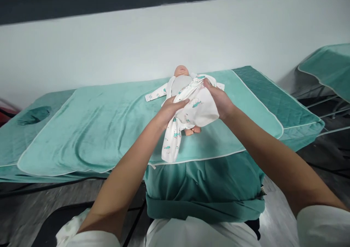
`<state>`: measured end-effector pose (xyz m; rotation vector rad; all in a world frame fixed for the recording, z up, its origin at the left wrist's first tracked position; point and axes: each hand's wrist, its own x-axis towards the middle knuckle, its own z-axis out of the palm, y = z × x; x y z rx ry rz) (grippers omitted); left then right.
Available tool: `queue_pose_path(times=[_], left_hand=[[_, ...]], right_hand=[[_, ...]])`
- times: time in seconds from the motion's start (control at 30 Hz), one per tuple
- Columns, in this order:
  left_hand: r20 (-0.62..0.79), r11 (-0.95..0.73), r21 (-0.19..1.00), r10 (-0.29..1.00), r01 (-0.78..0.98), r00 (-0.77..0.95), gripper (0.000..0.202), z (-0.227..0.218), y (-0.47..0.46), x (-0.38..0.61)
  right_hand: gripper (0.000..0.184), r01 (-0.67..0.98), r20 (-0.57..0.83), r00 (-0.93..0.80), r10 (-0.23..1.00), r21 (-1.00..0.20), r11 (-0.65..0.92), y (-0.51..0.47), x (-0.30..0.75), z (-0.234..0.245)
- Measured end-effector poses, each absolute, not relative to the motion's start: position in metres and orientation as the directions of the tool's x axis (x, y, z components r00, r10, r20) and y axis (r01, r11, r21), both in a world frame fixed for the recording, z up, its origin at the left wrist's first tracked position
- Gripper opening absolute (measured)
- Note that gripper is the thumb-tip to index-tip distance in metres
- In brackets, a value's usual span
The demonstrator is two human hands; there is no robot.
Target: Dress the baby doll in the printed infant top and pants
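Note:
A baby doll (pixel 181 71) lies on its back on the green bed cover, its head toward the wall and its feet toward me. White printed sleeves spread out at both its sides. Over its lower body I hold up a white baby garment (pixel 199 106) with small teal prints. My left hand (pixel 172 111) grips the garment's left edge, thumb on top. The upper right edge is pinched in my right hand (pixel 218 98). One sleeve of the garment dangles below my left hand. The doll's feet show beneath the cloth, while its legs are hidden.
The padded bed (pixel 95 130) runs along a white wall (pixel 136 46). A face hole (pixel 35 115) is at its left end. Another green-covered bed (pixel 328 68) stands at the right. A dark chair (pixel 51 225) with a pale cloth is at lower left.

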<state>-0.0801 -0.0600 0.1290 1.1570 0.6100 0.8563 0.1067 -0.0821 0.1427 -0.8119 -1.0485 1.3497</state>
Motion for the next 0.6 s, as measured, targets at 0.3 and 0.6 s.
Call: queue_pose_path(times=[0.3, 0.6], left_hand=[[-0.184, -0.014, 0.938, 0.828, 0.347, 0.531, 0.026, 0.075, -0.042, -0.076], [-0.153, -0.526, 0.460, 0.747, 0.716, 0.647, 0.026, 0.075, -0.062, -0.054]], right_hand=[[0.046, -0.228, -0.280, -0.216, 0.935, -0.917, -0.327, -0.128, 0.119, 0.064], [0.043, 0.209, -0.141, 0.115, 0.983, -0.964, -0.162, -0.139, 0.117, 0.008]])
